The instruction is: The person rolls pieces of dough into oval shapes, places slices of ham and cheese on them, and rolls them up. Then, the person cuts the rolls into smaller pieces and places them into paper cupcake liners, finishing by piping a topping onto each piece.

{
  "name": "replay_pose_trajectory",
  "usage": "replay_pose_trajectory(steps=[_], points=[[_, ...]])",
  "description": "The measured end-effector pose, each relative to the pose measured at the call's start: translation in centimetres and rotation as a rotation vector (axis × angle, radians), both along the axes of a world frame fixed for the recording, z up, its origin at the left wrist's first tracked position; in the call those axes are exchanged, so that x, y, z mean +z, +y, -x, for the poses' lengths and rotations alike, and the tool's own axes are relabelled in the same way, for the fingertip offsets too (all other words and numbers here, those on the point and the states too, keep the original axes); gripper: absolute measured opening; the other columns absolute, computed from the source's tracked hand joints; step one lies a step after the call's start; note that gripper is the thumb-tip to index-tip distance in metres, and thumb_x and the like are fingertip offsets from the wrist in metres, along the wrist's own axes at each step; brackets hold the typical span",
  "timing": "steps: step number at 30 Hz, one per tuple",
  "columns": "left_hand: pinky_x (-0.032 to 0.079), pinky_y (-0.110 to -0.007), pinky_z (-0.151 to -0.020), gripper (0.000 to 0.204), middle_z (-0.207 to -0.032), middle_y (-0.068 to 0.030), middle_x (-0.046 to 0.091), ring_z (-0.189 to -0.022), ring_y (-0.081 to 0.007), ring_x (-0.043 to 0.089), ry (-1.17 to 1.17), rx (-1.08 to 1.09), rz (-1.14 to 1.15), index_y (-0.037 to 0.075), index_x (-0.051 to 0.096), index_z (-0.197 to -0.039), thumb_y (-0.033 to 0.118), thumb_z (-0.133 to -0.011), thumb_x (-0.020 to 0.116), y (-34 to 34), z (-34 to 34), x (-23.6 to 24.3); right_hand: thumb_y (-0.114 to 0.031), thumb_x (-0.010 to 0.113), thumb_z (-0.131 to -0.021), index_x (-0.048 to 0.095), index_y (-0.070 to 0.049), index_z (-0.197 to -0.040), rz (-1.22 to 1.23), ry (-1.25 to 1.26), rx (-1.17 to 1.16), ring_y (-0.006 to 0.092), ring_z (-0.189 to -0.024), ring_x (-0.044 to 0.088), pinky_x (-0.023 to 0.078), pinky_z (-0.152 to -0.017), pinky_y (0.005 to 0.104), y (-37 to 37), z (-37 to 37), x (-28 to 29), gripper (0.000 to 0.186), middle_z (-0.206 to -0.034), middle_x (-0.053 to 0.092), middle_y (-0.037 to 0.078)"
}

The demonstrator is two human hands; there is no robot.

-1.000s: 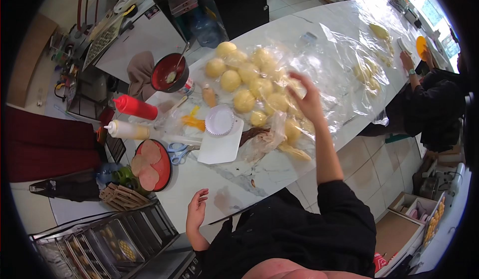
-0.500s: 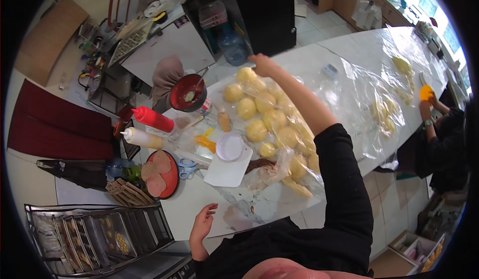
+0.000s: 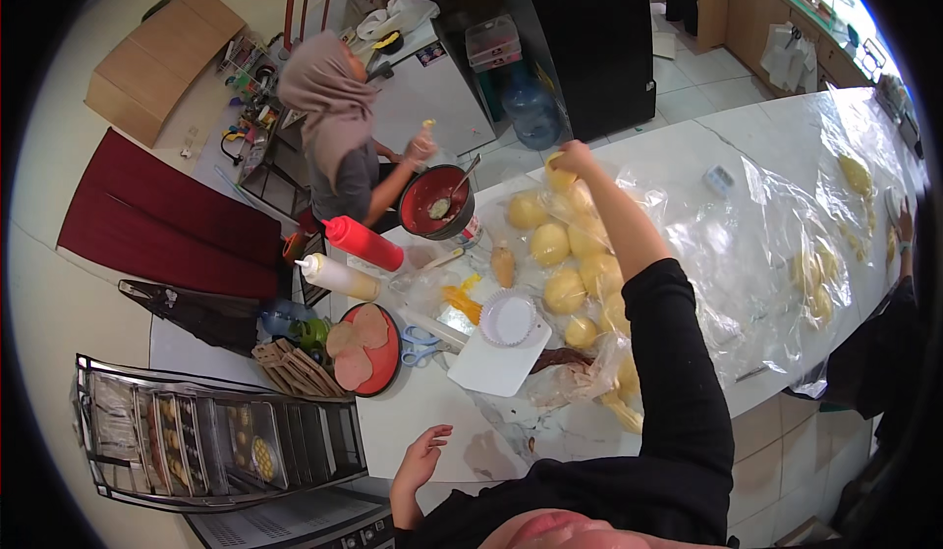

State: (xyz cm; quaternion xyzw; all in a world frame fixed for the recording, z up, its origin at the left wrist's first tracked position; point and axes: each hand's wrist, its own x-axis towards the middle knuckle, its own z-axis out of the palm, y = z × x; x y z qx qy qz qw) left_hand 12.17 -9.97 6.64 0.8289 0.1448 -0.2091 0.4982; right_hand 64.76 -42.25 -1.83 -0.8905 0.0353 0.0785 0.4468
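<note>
Balls of pale yellow dough (image 3: 565, 291) lie grouped on the marble-patterned table (image 3: 403, 429) under a clear plastic sheet (image 3: 678, 245). My right hand (image 3: 577, 160) reaches over them to the farthest ball, fingers bent down and closed at its edge; what they pinch is hidden. Near the front edge my left hand (image 3: 420, 459) hovers, empty, with fingers loosely apart. Between the hands are a white board (image 3: 501, 364), a ruffled paper baking cup (image 3: 508, 317) on it, and some dark brown filling (image 3: 562, 356) by a crumpled plastic bag (image 3: 582, 382).
Left of the board are blue scissors (image 3: 420, 346), a red plate (image 3: 383, 377) with round meat slices, a red squeeze bottle (image 3: 363, 245) and a cream one (image 3: 339, 276). A co-worker (image 3: 339, 137) stands behind a dark bowl (image 3: 438, 201). More covered dough (image 3: 813, 279) lies far right.
My right hand has come down onto the farthest dough ball, its fingers bending. The co-worker by the bowl has straightened up. The whole view has shifted, moving things right and down.
</note>
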Motion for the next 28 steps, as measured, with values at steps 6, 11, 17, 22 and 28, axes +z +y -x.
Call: replay_pose_trajectory(steps=[6, 11, 17, 22, 28], points=[[0.042, -0.031, -0.090, 0.050, -0.116, -0.0099, 0.055, -0.105, -0.0205, 0.053, -0.038, -0.062, 0.032, 0.003, 0.048, -0.119, -0.010, -0.073, 0.033, 1.7, -0.8, -0.9, -0.010, 0.065, -0.076, 0.052, 0.000, -0.105, -1.200, 0.095, -0.400, 0.0324, -0.088, 0.059, 0.052, -0.072, 0.0490, -8.0, -0.8, 3.1, 0.033, -0.097, 0.056, 0.013], [0.041, -0.030, -0.091, 0.050, -0.115, -0.0095, 0.055, -0.104, -0.0195, 0.053, -0.035, -0.021, 0.046, 0.004, 0.048, -0.119, -0.010, -0.074, 0.034, 3.0, -0.1, -0.6, -0.017, 0.066, -0.078, 0.046, -0.004, -0.116, -1.526, 0.222, -0.019, 0.0259, -0.102, 0.054, 0.049, -0.088, 0.0421, -7.1, 6.9, 13.5, 0.045, -0.110, 0.052, 0.011], [0.041, -0.028, -0.088, 0.049, -0.114, -0.0077, 0.055, -0.100, -0.0180, 0.053, -0.107, -0.050, 0.106, 0.006, 0.048, -0.120, -0.009, -0.075, 0.035, 6.1, -0.2, -0.3, -0.011, 0.068, -0.076, 0.044, -0.010, -0.125, -0.735, -0.055, 0.616, 0.0153, -0.102, 0.052, 0.046, -0.085, 0.0293, 4.2, 27.5, 17.3, 0.055, -0.113, 0.054, 0.005], [0.041, -0.031, -0.088, 0.049, -0.119, -0.0092, 0.049, -0.100, -0.0209, 0.051, -0.213, -0.004, 0.177, 0.010, 0.041, -0.128, 0.001, -0.080, 0.045, 11.0, 1.5, -2.0, -0.012, 0.072, -0.064, 0.040, -0.011, -0.128, -0.410, -0.142, 1.041, 0.0334, -0.103, 0.053, 0.043, -0.088, 0.0383, 19.4, 44.2, 7.6, 0.072, -0.116, 0.053, 0.017], [0.038, -0.046, -0.094, 0.067, -0.130, -0.0113, 0.040, -0.117, -0.0311, 0.041, -0.303, -0.245, -0.039, 0.012, 0.032, -0.134, 0.008, -0.074, 0.062, 12.0, 3.4, -3.4, -0.033, 0.077, -0.061, 0.017, -0.019, -0.141, 0.151, -0.136, 1.067, 0.0307, -0.134, 0.020, 0.019, -0.098, 0.0659, 22.8, 48.8, 3.7, 0.100, -0.144, 0.021, 0.013]])
